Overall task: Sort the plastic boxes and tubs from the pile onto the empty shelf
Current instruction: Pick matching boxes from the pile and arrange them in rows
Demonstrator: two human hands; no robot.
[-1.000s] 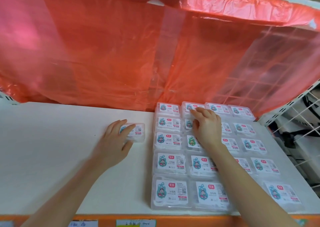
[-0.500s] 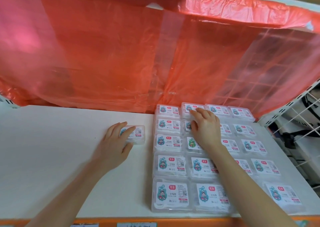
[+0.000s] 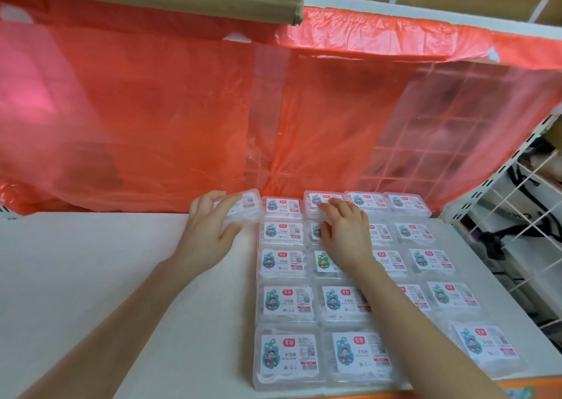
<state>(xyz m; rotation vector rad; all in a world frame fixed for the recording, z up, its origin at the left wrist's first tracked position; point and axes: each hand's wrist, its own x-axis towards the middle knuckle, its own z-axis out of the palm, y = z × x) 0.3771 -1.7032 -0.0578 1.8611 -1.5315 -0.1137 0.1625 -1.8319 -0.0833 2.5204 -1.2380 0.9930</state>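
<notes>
Loose box (image 3: 247, 206) in left hand (image 3: 209, 234) now farther back, beside rear row (image 3: 282, 206).

Take the green-labelled box (image 3: 324, 262) as your mark. Just behind it, your right hand (image 3: 345, 234) covers most of the next box, and your fingertips hide part of the label on the one behind that. To its right and nearer you, your right forearm (image 3: 404, 316) crosses a column of boxes, so only slivers of their labels show. Back and to its left, the blurred box (image 3: 244, 208) in your left hand (image 3: 209, 231) has its label half under your fingers. Beyond the row farthest from it, the red plastic sheet (image 3: 182, 110) lets only dim shapes through. The fine print on the labels is too small to read. Both forearms run off the bottom edge.
</notes>
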